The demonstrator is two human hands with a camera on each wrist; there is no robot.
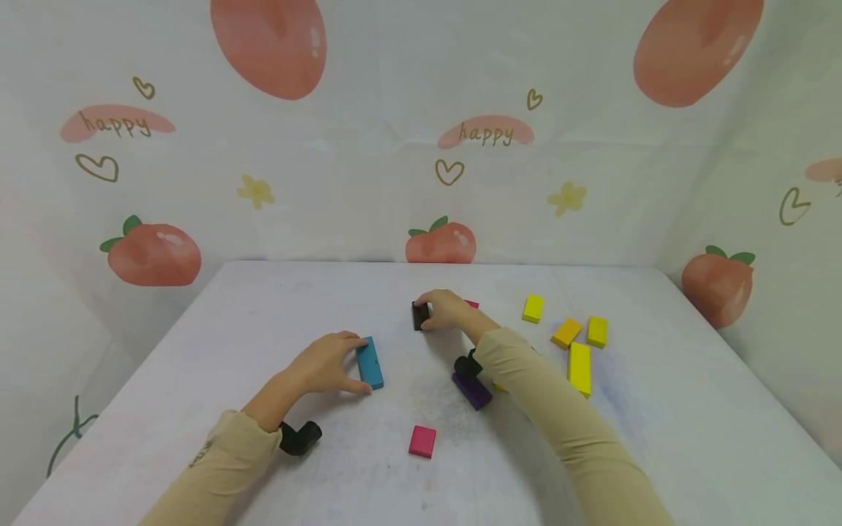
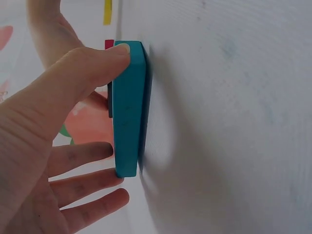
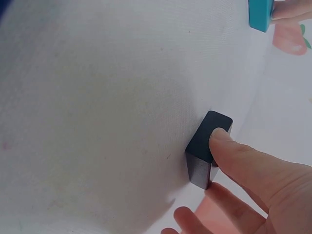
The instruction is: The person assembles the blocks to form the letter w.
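My left hand (image 1: 324,367) holds a blue rectangular block (image 1: 370,364) left of the table's middle, thumb at the near end and fingers at the far end. In the left wrist view, the thumb presses one end of the blue block (image 2: 127,112) and the fingertips meet its other end. Farther back, my right hand (image 1: 450,310) pinches a small black block (image 1: 419,316). The right wrist view shows the thumb lying on the black block's face (image 3: 201,139), with a fingertip at its lower edge. Part of a red block (image 1: 472,303) shows behind the right hand.
A purple block (image 1: 472,392) lies beneath the right wrist's black camera (image 1: 468,364). Nearer me is a magenta square block (image 1: 422,442). To the right lie an orange block (image 1: 566,333) and several yellow blocks (image 1: 579,370). A printed cloth (image 1: 355,197) hangs behind the table.
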